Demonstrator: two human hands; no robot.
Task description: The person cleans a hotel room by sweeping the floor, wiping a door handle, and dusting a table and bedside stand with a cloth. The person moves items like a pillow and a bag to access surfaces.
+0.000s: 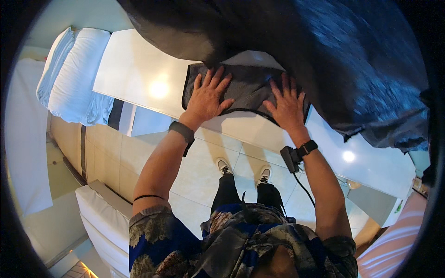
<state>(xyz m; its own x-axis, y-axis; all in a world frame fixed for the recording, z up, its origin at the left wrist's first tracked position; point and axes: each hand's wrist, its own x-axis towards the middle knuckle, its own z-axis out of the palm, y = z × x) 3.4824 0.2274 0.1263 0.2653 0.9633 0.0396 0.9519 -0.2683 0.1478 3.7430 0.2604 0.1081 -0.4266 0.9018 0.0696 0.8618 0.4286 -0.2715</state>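
Observation:
My left hand (207, 94) lies palm down with fingers spread on the left part of a dark grey cloth (248, 91) with black edging. On the cloth's right part rests my right hand (288, 104), also flat, its fingers apart. Neither hand grips anything. The cloth lies on a long white tabletop (134, 66), near its front edge. A large dark fabric (313, 59), apparently a curtain or cover, hangs over the top right and hides part of the tabletop behind the cloth.
Folded white bedding (79, 74) is stacked at the table's left end. A white upholstered seat (104, 226) stands at lower left. Pink striped fabric (396, 239) shows at lower right. From a black device (290, 159) at my right wrist, a cable runs along the forearm.

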